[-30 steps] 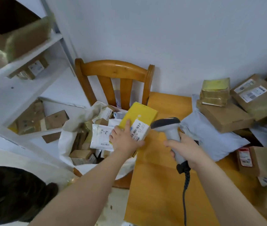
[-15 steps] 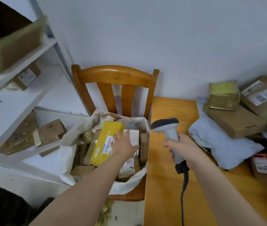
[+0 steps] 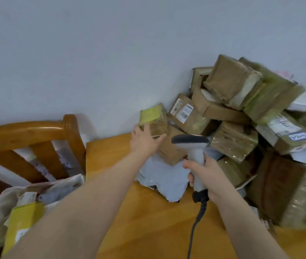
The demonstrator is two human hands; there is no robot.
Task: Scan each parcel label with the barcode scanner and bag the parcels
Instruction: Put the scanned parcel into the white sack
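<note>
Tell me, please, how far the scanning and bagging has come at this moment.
Done: a yellow box already lies in the white bag by the chair. In hand: the left hand takes hold of a yellow-topped parcel, while the right hand grips the scanner. Left: the large pile of parcels behind it on the table waits for scanning and bagging.

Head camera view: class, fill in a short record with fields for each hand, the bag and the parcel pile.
Left hand: touches the small brown box with a yellow-green top; grip unclear
Right hand: grips the grey barcode scanner by its handle
Bag: white plastic sack in front of the wooden chair, yellow flat box inside
Pile: brown cardboard parcels heaped on the orange wooden table
</note>
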